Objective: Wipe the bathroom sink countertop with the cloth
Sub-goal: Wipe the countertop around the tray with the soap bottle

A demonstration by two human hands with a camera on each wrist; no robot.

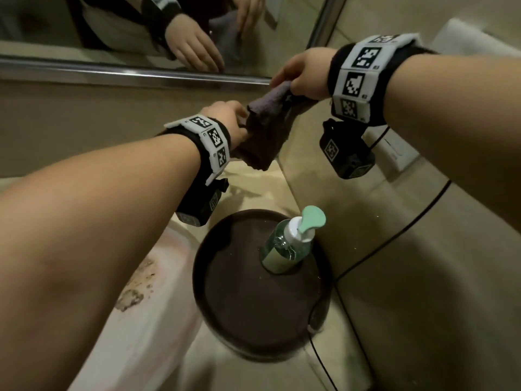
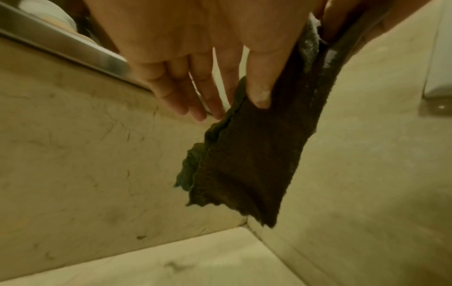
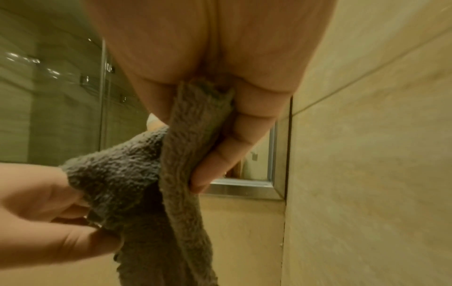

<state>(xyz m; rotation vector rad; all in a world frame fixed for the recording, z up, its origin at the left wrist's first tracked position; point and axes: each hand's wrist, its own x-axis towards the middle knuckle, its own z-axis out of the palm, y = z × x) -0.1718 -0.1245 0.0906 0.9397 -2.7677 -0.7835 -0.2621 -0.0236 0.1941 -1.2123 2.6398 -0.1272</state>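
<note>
1. While both hands are raised over the back corner of the countertop [image 1: 255, 183], the left hand [image 1: 229, 122] pinches one edge of the cloth [image 1: 265, 131] and the right hand [image 1: 306, 74] grips its upper end, so that it hangs in the air between them, clear of the stone.
2. Only the left wrist view shows how that hand lies: the thumb presses the cloth against a finger behind it, while the other fingers [image 2: 181, 91] stay nearly straight and loose.
3. Only the right wrist view shows the right hand's fingers [image 3: 227, 147] curled round a bunched fold of the grey cloth, with the left hand at the lower left pinching a corner.
4. Only the head view takes in what stands below: one round dark tray [image 1: 225, 309] on the countertop beside the sink [image 1: 146, 320], one pump bottle [image 1: 293, 241] of green liquid upright on the tray, one black cable [image 1: 389, 244] along the side wall and one wall socket [image 1: 394, 150].
5. Counted: two hands, one cloth, one tray, one bottle, one mirror [image 1: 112, 24] with a metal frame above the backsplash.
</note>
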